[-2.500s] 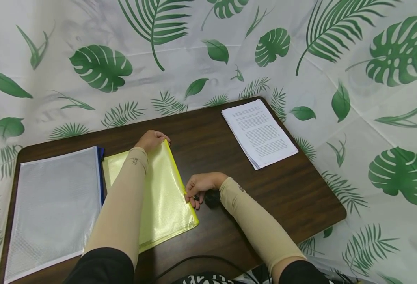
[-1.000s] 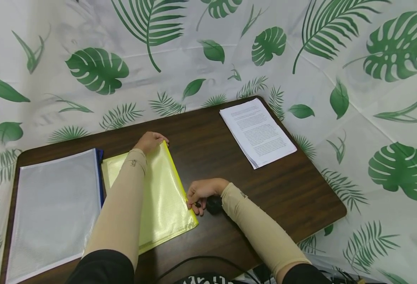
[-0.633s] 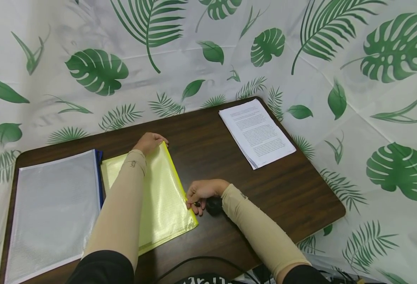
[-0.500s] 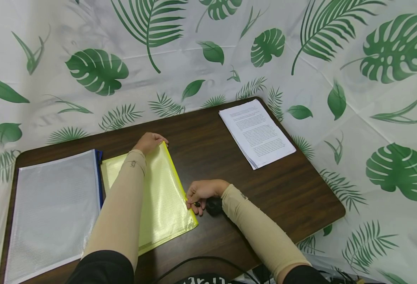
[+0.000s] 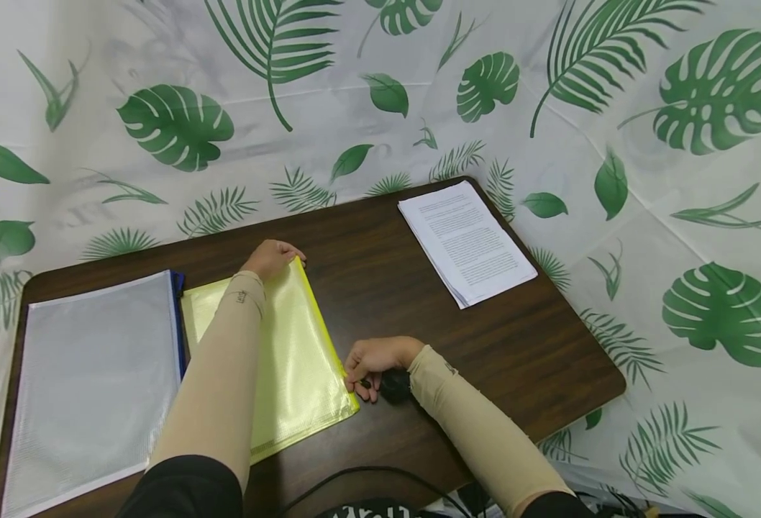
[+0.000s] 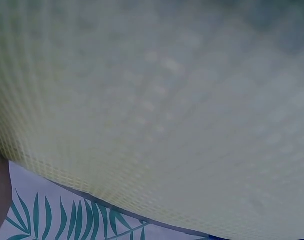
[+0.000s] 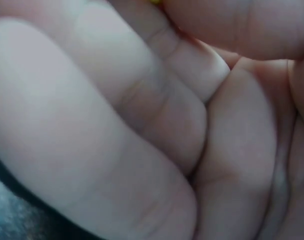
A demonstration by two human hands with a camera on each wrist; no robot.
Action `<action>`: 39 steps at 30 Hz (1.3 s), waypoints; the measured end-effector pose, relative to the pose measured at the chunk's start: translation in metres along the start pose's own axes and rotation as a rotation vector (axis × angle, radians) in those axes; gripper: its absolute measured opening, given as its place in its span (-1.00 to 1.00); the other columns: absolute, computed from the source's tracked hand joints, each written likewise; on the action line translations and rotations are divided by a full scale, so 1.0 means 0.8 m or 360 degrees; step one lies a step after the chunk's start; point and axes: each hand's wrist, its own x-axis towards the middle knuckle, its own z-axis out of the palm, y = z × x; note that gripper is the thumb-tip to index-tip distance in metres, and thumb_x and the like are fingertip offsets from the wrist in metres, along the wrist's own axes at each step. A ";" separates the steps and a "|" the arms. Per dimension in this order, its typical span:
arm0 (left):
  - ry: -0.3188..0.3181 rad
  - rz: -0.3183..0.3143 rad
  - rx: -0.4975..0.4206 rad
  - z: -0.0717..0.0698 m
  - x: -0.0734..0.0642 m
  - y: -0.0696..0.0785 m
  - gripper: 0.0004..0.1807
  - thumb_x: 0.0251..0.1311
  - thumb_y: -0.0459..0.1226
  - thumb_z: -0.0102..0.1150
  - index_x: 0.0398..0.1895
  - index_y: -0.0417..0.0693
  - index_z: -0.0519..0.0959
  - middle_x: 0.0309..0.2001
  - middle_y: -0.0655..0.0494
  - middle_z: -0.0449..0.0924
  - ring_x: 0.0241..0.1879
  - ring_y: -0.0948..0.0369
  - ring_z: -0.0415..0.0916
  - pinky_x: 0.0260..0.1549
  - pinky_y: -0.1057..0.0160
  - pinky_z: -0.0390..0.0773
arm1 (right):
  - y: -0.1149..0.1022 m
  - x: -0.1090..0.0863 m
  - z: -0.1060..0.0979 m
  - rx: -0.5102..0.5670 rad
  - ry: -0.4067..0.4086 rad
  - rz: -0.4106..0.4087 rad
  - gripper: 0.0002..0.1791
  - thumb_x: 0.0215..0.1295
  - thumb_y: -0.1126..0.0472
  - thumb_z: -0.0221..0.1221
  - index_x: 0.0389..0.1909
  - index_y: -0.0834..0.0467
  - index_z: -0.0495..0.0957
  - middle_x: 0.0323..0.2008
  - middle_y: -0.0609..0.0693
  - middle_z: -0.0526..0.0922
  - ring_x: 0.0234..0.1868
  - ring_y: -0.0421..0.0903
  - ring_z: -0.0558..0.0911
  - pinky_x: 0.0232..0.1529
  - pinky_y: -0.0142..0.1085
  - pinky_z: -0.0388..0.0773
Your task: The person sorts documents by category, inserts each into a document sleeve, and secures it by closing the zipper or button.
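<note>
A yellow mesh zip pouch [image 5: 299,352] lies flat on the dark wooden table, its bright yellow zip edge facing right. At its far right corner my left hand [image 5: 270,259] grips the end of that edge. My right hand [image 5: 380,357] pinches the same edge lower down, close to the near right corner; whether a zip slider sits between the fingertips is hidden. Blurred pouch mesh [image 6: 157,125] fills most of the left wrist view. Curled fingers of the right hand [image 7: 141,105] fill the right wrist view, with only a speck of yellow at the top.
Left of the yellow pouch lies a clear mesh pouch [image 5: 98,381] with a blue edge. A stack of printed paper [image 5: 467,241] rests at the table's far right. A black cable [image 5: 380,469] curves along the front. Leaf-patterned cloth [image 5: 380,108] hangs behind the table.
My right hand has slid a short way along the yellow edge toward the near corner. My left hand keeps its grip on the far corner, and the pouch lies almost as before.
</note>
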 end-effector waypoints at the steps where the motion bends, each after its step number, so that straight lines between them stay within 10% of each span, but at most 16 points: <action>1: -0.0002 0.0004 0.0004 0.000 0.000 0.000 -0.62 0.62 -0.23 -0.14 0.11 -0.17 0.67 0.19 -0.18 0.60 0.23 -0.09 0.46 0.29 -0.07 0.36 | 0.000 0.001 0.000 -0.0002 -0.0006 0.0000 -0.70 0.51 0.35 0.01 -0.33 0.22 0.71 -0.56 0.11 0.71 -0.59 -0.09 0.69 -0.51 -0.33 0.56; 39: 0.0029 0.0020 0.0068 -0.005 0.008 -0.003 -0.63 0.61 -0.24 -0.14 0.13 -0.19 0.67 0.15 -0.17 0.64 0.27 -0.04 0.43 0.26 -0.02 0.35 | 0.004 -0.009 0.010 0.0150 -0.0170 0.0042 -0.71 0.48 0.37 0.01 -0.33 0.39 0.68 -0.54 0.14 0.69 -0.56 -0.05 0.67 -0.43 -0.22 0.66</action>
